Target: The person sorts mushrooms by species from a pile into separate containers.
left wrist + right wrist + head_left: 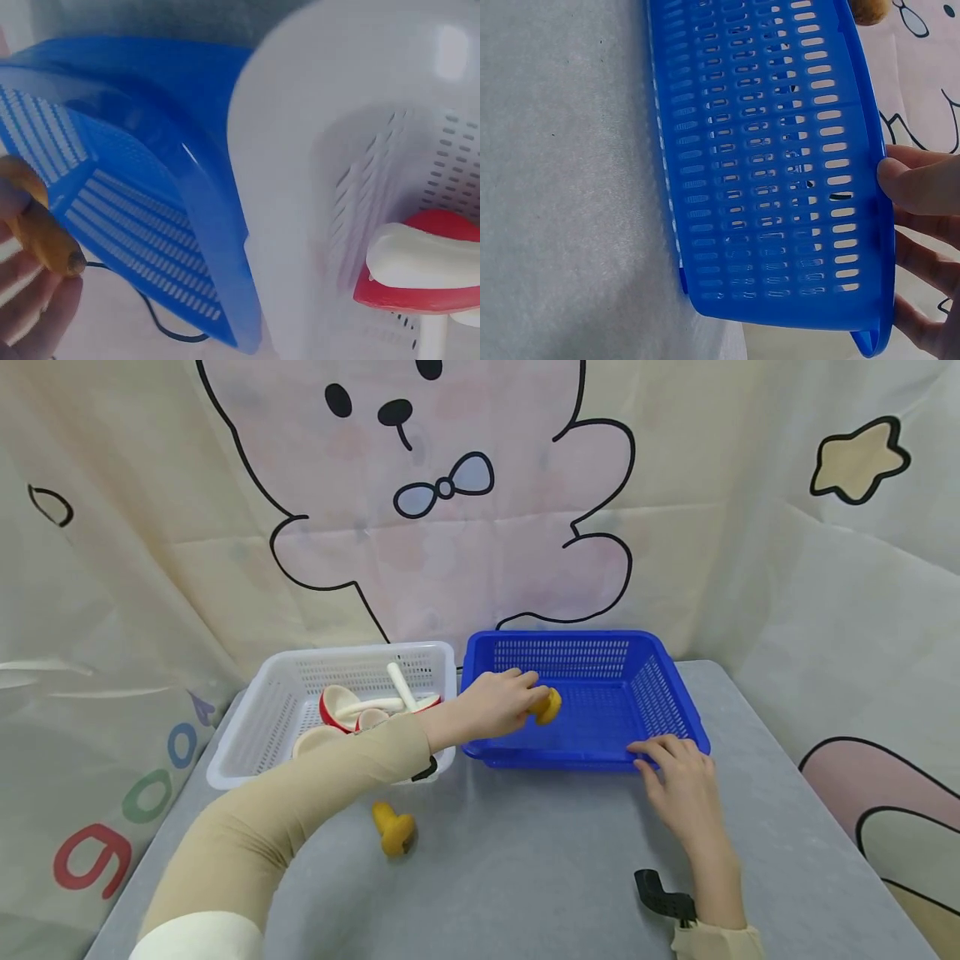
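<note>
My left hand (491, 702) pinches a yellow toy mushroom (548, 707) above the left part of the blue basket (585, 757). The left wrist view shows the mushroom (46, 238) between thumb and fingers, its end dark. At the basket's near right corner, my right hand (684, 789) holds the rim, thumb outside and fingers over the inner side, as the right wrist view shows. Another yellow mushroom (393, 831) lies on the grey table in front of the baskets.
A white basket (247, 756) stands left of the blue one, close beside it. Several red and white toy mushrooms (345, 706) lie inside it, partly hidden by my left arm. A printed cloth (450, 560) hangs behind the table (510, 868).
</note>
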`<state>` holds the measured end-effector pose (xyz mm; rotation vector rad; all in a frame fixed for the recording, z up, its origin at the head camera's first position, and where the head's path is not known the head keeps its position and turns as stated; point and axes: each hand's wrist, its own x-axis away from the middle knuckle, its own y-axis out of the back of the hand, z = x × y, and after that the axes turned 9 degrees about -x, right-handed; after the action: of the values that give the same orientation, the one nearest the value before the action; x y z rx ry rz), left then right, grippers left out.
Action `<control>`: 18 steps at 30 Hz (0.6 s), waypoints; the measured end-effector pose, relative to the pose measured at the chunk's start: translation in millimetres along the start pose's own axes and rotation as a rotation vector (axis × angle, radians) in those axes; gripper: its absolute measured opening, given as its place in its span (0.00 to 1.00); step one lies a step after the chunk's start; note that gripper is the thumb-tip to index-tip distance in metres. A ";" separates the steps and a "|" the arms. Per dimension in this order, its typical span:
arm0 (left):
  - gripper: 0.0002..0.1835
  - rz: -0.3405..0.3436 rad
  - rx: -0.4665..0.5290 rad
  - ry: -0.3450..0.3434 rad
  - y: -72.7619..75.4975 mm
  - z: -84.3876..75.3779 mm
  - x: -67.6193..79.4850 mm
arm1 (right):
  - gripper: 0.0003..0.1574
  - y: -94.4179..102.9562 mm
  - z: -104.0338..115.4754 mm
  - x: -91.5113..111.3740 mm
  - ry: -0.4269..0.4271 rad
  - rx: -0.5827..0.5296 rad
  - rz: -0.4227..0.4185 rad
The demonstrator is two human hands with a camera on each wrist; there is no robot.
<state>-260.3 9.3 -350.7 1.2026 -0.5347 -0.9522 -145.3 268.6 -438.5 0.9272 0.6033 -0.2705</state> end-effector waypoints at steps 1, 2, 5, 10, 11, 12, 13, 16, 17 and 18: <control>0.14 0.025 0.006 -0.003 -0.8 0.9 -2.6 | 0.11 0.2 0.0 -0.1 0.003 0.000 -0.002; 0.14 0.046 0.017 -0.004 -1.2 1.8 -5.1 | 0.11 0.5 0.3 -0.4 0.005 -0.001 -0.004; 0.15 0.097 0.021 -0.024 -5.3 4.2 -14.1 | 0.11 0.9 -0.1 -1.0 0.009 -0.004 -0.010; 0.17 0.164 0.028 -0.065 -12.4 7.3 -27.8 | 0.11 1.7 -1.0 -0.2 -0.001 -0.005 -0.018; 0.17 0.181 0.030 -0.070 -13.6 7.7 -29.7 | 0.11 1.7 -1.1 0.1 -0.001 0.000 -0.018; 0.18 0.199 0.027 -0.075 -14.7 8.0 -31.1 | 0.11 1.7 -1.0 0.4 -0.001 0.003 -0.018; 0.18 0.215 0.025 -0.077 -16.4 8.4 -32.3 | 0.11 1.7 -0.8 0.5 -0.001 0.005 -0.016; 0.18 0.262 0.014 -0.076 -21.7 9.6 -34.5 | 0.11 1.1 -0.4 1.0 -0.002 0.008 -0.009; 0.18 0.273 0.009 -0.074 -23.6 10.0 -34.8 | 0.11 0.9 -0.1 1.1 -0.002 0.006 -0.005; 0.18 0.285 0.008 -0.071 -25.3 10.3 -35.2 | 0.11 0.9 0.3 1.4 -0.005 0.003 -0.002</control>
<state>-295.1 31.9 -366.9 1.0685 -0.7457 -0.7513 -143.7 268.9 -438.6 0.9290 0.5996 -0.2755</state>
